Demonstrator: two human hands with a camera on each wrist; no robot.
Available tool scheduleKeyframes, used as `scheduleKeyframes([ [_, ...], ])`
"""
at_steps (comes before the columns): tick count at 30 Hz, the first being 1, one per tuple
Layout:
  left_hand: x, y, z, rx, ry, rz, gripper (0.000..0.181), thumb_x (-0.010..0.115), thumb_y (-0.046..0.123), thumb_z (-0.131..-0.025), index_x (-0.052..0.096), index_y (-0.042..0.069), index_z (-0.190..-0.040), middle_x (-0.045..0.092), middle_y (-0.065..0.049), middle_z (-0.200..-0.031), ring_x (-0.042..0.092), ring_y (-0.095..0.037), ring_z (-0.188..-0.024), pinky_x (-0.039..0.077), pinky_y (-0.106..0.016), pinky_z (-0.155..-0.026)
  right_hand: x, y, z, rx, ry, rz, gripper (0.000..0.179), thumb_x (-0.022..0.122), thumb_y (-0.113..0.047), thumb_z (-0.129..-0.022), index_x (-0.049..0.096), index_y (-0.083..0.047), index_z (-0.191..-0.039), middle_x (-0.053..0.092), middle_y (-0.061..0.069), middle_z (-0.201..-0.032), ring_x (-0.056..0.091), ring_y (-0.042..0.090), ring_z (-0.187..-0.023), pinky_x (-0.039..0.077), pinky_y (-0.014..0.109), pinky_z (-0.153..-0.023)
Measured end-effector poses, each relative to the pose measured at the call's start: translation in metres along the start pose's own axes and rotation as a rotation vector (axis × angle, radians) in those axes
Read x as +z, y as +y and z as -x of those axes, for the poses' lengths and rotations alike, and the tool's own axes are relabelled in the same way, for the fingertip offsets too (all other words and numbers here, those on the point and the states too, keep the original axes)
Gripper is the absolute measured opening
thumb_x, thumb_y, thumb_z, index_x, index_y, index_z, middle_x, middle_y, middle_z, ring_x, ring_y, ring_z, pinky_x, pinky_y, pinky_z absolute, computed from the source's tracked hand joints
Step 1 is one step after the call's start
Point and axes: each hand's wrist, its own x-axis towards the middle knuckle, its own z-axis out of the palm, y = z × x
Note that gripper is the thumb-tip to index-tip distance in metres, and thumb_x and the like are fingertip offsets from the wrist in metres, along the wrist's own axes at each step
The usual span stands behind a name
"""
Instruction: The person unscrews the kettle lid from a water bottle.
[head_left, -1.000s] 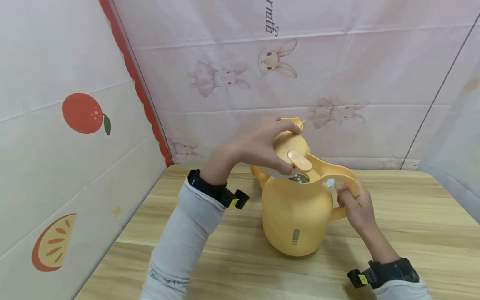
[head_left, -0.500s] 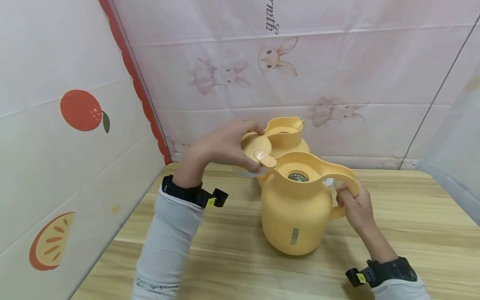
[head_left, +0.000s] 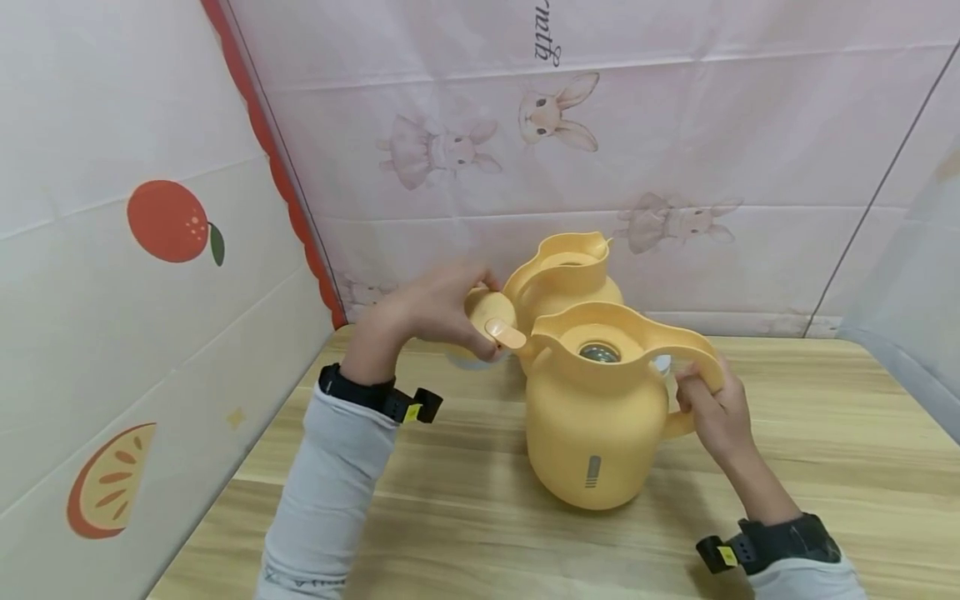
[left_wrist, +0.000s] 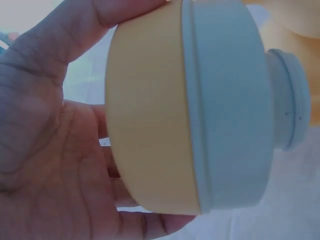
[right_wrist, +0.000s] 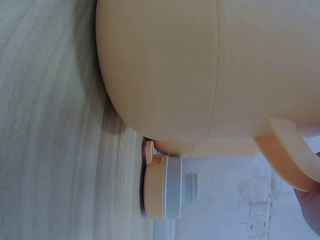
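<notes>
My left hand (head_left: 438, 312) grips a round yellow lid (head_left: 491, 312) with a pale orange tab, held left of the near jug. In the left wrist view the lid (left_wrist: 150, 110) shows its yellow cap, white lower part and narrow plug, with thumb and fingers around the yellow part. The near yellow jug (head_left: 596, 433) stands upright on the table, its round mouth uncovered. My right hand (head_left: 720, 412) holds its handle (head_left: 686, 342). Behind it is a second yellow jug (head_left: 573, 287), also uncovered and partly hidden by the first.
A second lid (right_wrist: 167, 187) lies upside down on the table, plug upward, beside the back jug in the right wrist view. The wooden table (head_left: 465, 500) meets a printed cloth backdrop (head_left: 420, 75) behind and a fruit-patterned panel (head_left: 97, 333) at left.
My left hand has carried the lid off the near jug's mouth, leftward and then slightly down. The mouth and the back jug have come into sight. The right hand stays on the handle.
</notes>
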Motion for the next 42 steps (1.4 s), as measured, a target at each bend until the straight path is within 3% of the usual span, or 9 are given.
scheduleKeyframes([
  [17, 0.017, -0.026, 0.006, -0.16, -0.097, 0.001, 0.064, 0.086, 0.03, -0.058, 0.051, 0.01, -0.108, 0.053, -0.004, -0.101, 0.051, -0.019, -0.089, 0.046, -0.032, -0.072, 0.0, 0.0, 0.001, -0.007, 0.005, -0.017, 0.008, 0.043, 0.006, -0.091, 0.041, 0.002, -0.084, 0.045, 0.009, -0.056, 0.044, 0.016, -0.051, 0.04, 0.024, -0.05],
  [28, 0.031, -0.047, 0.012, -0.235, -0.115, -0.002, 0.068, 0.087, 0.032, -0.056, 0.05, 0.009, -0.107, 0.053, -0.006, -0.101, 0.053, -0.022, -0.087, 0.048, -0.033, -0.069, 0.0, 0.0, 0.0, 0.002, 0.007, -0.01, 0.009, 0.044, 0.007, -0.09, 0.041, 0.003, -0.083, 0.045, 0.01, -0.056, 0.045, 0.017, -0.052, 0.04, 0.024, -0.05],
  [35, 0.044, -0.061, 0.015, -0.226, -0.12, -0.011, 0.077, 0.087, 0.03, -0.057, 0.048, 0.009, -0.12, 0.052, -0.007, -0.114, 0.048, -0.023, -0.1, 0.043, -0.038, -0.082, 0.0, 0.0, 0.0, 0.01, -0.001, 0.013, 0.008, 0.044, 0.005, -0.091, 0.041, 0.002, -0.084, 0.046, 0.008, -0.057, 0.045, 0.017, -0.052, 0.04, 0.024, -0.049],
  [42, 0.059, -0.069, 0.022, -0.2, -0.118, -0.048, 0.079, 0.087, 0.031, -0.058, 0.051, 0.019, -0.127, 0.048, -0.011, -0.122, 0.044, -0.027, -0.109, 0.04, -0.045, -0.088, -0.001, -0.001, 0.001, 0.03, 0.002, 0.027, 0.008, 0.045, 0.002, -0.092, 0.042, 0.001, -0.084, 0.046, 0.004, -0.057, 0.046, 0.014, -0.053, 0.04, 0.024, -0.049],
])
